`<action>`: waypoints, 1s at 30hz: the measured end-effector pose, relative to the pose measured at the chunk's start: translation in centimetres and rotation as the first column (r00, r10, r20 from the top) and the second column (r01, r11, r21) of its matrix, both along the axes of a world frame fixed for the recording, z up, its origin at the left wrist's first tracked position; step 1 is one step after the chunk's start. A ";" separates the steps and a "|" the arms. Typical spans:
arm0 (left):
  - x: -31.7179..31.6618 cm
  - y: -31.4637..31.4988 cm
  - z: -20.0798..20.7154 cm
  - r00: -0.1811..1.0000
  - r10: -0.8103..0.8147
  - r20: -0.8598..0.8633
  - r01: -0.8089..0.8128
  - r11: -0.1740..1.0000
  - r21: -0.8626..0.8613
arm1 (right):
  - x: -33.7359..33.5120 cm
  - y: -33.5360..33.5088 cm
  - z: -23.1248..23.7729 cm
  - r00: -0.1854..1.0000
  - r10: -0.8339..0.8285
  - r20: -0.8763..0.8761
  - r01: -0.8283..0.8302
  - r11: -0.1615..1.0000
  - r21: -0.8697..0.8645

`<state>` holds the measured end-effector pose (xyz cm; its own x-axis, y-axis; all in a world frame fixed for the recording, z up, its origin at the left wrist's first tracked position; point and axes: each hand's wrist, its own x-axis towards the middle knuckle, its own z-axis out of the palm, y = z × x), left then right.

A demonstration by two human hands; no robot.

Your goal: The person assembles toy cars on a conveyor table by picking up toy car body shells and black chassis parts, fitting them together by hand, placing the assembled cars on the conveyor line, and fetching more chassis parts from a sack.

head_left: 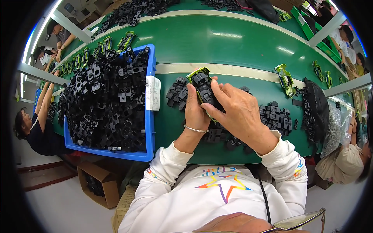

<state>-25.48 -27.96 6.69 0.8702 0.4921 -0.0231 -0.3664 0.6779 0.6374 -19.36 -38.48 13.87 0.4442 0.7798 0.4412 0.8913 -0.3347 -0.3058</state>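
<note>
Both hands meet over the near part of the bench around a lime-green and black toy car body, its black insert facing up. My left hand is closed around its left and lower side, thumb along the edge. From the right, my right hand grips it, thumb and fingers pressing on the black insert. The palms hide its lower part. Small black plastic parts lie in a heap just left of the hands, and another heap of black parts sits to the right.
A blue crate piled with black parts stands at left, a paper label on its side. Green car bodies line the bench behind it; another green car body lies at right near a black bag. Other people work at both sides.
</note>
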 end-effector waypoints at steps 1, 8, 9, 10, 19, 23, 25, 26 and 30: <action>0.1 0.0 0.0 1.000 -0.001 0.001 0.001 1.000 0.003 | 0.1 0.1 0.0 1.000 0.003 0.010 -0.003 1.000 0.005; 0.0 0.2 -0.5 0.999 0.051 -0.017 -0.051 0.999 0.009 | 0.9 0.2 0.5 1.000 0.028 -0.004 -0.028 0.995 -0.095; 0.0 0.1 -0.2 0.999 0.031 -0.005 -0.031 0.999 0.007 | 0.8 0.2 0.4 1.000 0.028 -0.002 -0.028 0.995 -0.098; -0.1 -0.1 0.6 1.000 0.025 -0.017 -0.025 1.000 0.005 | 0.7 0.2 0.0 0.998 0.026 0.054 -0.020 0.994 -0.110; -0.1 -0.3 0.3 0.997 0.066 0.034 -0.068 0.996 0.062 | -0.4 0.0 2.3 0.983 0.050 0.174 -0.002 0.963 -0.269; 0.1 -0.3 0.1 0.997 0.055 0.063 -0.060 0.995 0.076 | -0.8 -0.2 2.2 0.981 0.027 0.194 0.017 0.974 -0.224; 0.0 -0.2 0.0 0.996 0.053 0.069 -0.058 0.997 0.060 | -1.0 0.0 2.4 0.980 0.018 0.198 0.025 0.976 -0.216; 0.0 -0.1 -0.1 0.994 0.081 0.070 -0.086 0.994 0.072 | -1.1 0.0 2.5 0.979 0.006 0.203 0.037 0.978 -0.207; -0.1 -0.1 0.6 0.993 0.096 0.071 -0.099 0.994 0.040 | -0.4 0.0 2.2 0.980 0.005 0.198 0.028 0.986 -0.165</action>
<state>-25.63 -28.02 7.30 0.8170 0.5737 0.0584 -0.4731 0.6090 0.6367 -19.78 -38.52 16.05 0.3707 0.8451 0.3852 0.9243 -0.3764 -0.0635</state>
